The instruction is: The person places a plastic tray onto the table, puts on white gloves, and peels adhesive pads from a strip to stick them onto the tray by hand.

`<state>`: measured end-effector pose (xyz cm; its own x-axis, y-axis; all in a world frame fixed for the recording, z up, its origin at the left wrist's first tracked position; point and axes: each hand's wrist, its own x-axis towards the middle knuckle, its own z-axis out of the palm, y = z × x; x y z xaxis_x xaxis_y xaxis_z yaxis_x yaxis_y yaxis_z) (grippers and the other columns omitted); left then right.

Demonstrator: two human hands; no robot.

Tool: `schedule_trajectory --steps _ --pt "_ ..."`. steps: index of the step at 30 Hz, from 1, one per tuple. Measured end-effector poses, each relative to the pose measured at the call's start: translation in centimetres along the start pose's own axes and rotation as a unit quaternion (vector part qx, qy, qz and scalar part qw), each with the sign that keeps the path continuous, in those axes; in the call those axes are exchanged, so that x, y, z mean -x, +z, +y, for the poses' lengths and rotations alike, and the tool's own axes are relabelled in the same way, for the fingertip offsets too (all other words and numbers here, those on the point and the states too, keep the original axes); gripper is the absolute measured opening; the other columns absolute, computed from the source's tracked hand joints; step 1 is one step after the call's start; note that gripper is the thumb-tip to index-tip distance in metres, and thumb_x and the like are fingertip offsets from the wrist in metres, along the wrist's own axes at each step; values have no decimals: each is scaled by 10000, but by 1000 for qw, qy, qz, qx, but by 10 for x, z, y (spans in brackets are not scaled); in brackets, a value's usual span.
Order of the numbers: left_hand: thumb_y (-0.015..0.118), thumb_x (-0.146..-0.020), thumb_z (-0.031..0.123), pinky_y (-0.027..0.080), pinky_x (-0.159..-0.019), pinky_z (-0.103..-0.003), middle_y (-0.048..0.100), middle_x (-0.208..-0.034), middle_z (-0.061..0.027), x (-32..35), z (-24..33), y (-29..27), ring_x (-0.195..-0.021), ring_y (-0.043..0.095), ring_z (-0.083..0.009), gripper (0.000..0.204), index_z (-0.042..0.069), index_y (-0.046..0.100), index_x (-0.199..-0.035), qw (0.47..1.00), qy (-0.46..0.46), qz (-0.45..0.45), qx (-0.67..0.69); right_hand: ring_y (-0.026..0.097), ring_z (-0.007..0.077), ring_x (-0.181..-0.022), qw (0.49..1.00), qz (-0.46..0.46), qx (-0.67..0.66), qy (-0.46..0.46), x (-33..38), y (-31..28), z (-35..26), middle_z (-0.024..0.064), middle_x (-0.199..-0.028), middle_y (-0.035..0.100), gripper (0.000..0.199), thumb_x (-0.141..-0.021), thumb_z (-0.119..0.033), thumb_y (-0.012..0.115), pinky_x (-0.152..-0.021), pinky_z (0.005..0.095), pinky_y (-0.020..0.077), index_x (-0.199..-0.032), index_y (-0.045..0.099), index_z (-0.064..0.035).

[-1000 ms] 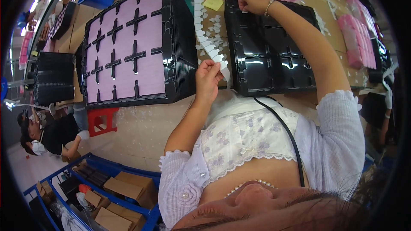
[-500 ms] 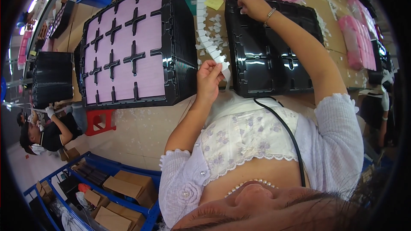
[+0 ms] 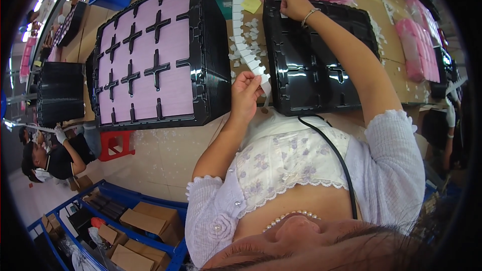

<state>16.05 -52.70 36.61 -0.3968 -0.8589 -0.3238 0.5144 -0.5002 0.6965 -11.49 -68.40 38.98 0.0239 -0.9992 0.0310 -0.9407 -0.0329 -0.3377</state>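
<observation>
Work judged partway. L hand (image 3: 247, 94) pinches near end of white strip (image 3: 243, 50), which runs betw. stack (image 3: 213, 70) and tray (image 3: 301, 90); much strip is left. Loose white bits (image 3: 253, 32) lie alongside, prob. pcs. of same. Stack's top bears lilac sheet (image 3: 175, 90); tray shows none, so prob. unfinished. R hand (image 3: 296, 6), fingers bunched, is at tray's far L corner, w/ a little white beneath; can't tell if fingertips grip it. Hidden: part of tray, under R forearm (image 3: 346, 55). Cut off: strip's far end, at top edge.
</observation>
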Motion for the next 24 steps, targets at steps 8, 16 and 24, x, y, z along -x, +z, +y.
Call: schedule_trajectory --steps 8,16,24 --pt "571 -852 68 494 -657 -265 590 -849 -30 -9 0 4 -751 582 -118 82 70 502 -896 1000 -9 -3 6 599 341 -783 998 41 47 -27 2 4 -7 186 -771 620 110 -683 -126 613 -718 412 478 -736 627 -30" --pt "553 -859 67 504 -669 -282 599 -839 -31 -2 4 9 -742 591 -122 63 78 507 -900 999 12 -32 6 582 294 -792 987 116 86 -71 25 14 -9 130 -786 591 55 -710 -103 605 -704 395 477 -711 599 -48" --pt "569 -853 63 476 -594 -228 565 -783 -4 13 10 11 -676 547 -81 73 78 499 -870 1000 20 -16 -3 561 290 -792 976 132 44 -167 63 5 -8 112 -772 559 73 -734 -111 583 -704 379 464 -715 575 -40"
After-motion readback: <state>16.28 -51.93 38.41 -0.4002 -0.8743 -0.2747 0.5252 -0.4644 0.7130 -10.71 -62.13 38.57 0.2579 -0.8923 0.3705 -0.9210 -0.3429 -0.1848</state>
